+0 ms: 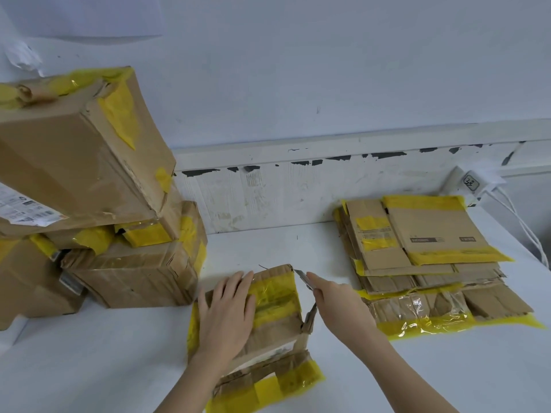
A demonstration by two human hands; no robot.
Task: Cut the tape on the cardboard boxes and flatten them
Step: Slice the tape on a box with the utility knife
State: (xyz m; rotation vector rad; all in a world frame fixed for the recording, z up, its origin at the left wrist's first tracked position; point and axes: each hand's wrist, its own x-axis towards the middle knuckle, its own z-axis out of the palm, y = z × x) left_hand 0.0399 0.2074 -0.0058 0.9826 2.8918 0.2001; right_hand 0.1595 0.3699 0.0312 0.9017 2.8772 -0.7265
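A small cardboard box (pixel 277 320) with yellow tape lies on the white table (pixel 104 368) in front of me. My left hand (pixel 226 314) rests flat on its top with straight fingers. My right hand (pixel 340 305) grips a utility knife (pixel 302 278), whose blade tip touches the box's far right corner at the tape edge. A flap at the box's near end hangs open.
A pile of taped, unflattened boxes (pixel 89 180) stands at the left, the top one tilted. A stack of flattened cardboard (pixel 426 263) lies at the right. A white power strip with cables (pixel 474 183) sits by the wall at the far right.
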